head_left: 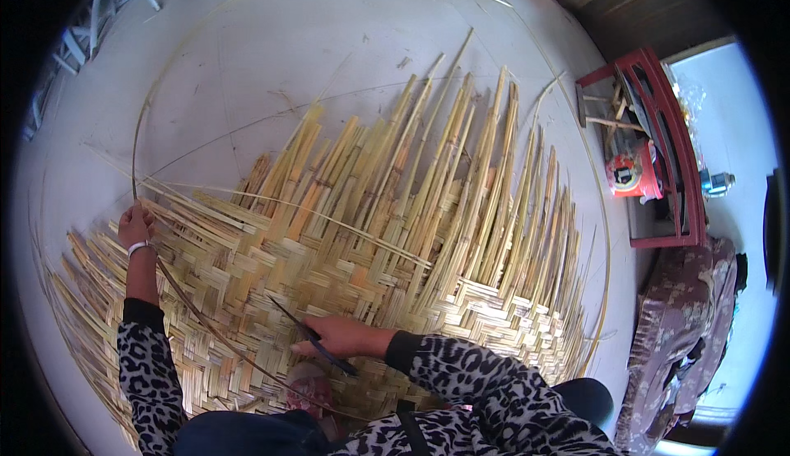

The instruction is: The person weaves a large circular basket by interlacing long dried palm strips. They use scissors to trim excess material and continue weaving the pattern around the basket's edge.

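A large bamboo mat (pixel 321 271) in a herringbone weave lies spread beneath my hands, with uneven loose ends fanning out along its far and left sides. At the mat's left, the closed fingers of my left hand (pixel 136 227) grip a long thin bamboo strip (pixel 147 98). This strip arcs far up across the floor and also runs back over the mat toward my lap. Low over the mat's middle, my right hand (pixel 341 337) is closed around a dark, narrow-bladed knife (pixel 295 319), its tip pointing up and left.
My pink patterned shoe (pixel 309 386) rests on the mat. At the right stand a red wooden frame (pixel 671 139), a red bucket (pixel 635 174) and a seat under a brown patterned cover (pixel 683 300). Pale metal bars (pixel 95 11) line the far left. More thin strips cross the pale floor (pixel 280 44).
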Available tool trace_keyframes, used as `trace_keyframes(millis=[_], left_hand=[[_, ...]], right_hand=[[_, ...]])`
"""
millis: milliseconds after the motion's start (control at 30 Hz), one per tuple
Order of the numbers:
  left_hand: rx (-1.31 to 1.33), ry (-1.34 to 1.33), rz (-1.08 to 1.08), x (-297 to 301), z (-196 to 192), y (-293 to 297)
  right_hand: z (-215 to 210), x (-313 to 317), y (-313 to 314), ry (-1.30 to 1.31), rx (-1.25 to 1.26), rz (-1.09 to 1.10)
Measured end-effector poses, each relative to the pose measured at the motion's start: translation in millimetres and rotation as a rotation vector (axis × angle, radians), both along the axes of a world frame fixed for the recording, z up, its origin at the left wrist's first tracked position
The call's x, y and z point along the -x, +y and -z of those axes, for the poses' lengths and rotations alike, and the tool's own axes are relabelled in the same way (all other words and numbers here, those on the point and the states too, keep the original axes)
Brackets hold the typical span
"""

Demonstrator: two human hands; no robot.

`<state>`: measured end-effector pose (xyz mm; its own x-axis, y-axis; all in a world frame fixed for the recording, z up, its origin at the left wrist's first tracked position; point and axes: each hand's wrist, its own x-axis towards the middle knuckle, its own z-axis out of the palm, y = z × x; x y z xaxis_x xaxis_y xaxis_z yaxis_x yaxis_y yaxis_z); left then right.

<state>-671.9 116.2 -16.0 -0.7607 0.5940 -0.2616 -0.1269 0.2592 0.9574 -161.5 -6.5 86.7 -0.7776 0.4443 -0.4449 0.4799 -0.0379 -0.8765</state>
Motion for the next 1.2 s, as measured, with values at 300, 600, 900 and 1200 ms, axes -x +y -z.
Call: trace_keyframes(millis=[300,600,900,1200], left_hand=[[0.022,0.06,0.829,-265,-79,61],[0.189,0.807,1.51,-510,-65,69],[0.445,0.633,1.491,-534,-33,114],[0.543,-0.106,1.378,-522,-60,118]], right_hand=[[-6,-54,-24,-0.294,-0.12,-0.099],[-19,-75,-50,-0.236,-0.026,-0.05],[-13,-116,-55,-0.196,0.02,0.019],[-27,-168,-9,-0.123,0.008,0.26]])
